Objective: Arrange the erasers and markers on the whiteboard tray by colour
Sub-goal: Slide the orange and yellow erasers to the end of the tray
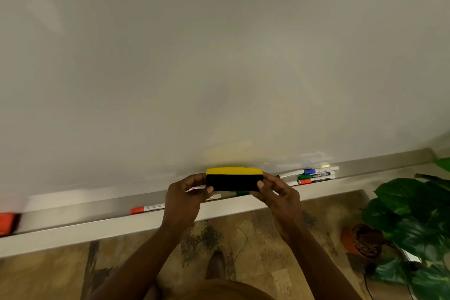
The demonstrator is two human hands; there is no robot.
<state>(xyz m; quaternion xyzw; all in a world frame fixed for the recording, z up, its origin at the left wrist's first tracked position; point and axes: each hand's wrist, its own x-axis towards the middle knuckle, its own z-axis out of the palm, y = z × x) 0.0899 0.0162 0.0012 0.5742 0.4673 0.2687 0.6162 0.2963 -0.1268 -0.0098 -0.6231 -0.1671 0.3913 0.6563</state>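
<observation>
- The yellow eraser [234, 178], yellow on top and black felt below, is being held level just above the whiteboard tray [102, 228], close in front of the whiteboard [219, 56].
- The left hand [185, 198] is gripping the eraser's left end, its fingers [210, 189] curled closed on the black felt.
- The right hand [280, 196] is gripping the eraser's right end in the same way, thumb pressed on the felt.
- A red marker [147, 209] is lying in the tray to the left of the eraser, well apart from it.
- A red eraser [7, 223] is sitting farther left of the yellow eraser, at the frame's edge, blurred.
- Right of the eraser, three markers are lying side by side in the tray: a blue marker [309, 171] nearest the board, a green marker [315, 175] in the middle, and a second red marker [310, 181] nearest the tray's front lip.
- Directly below the eraser, a green cap [242, 193] is peeking out between the hands; what it belongs to is hidden.
- A potted plant [411, 221] is standing on the floor far right of the eraser.
</observation>
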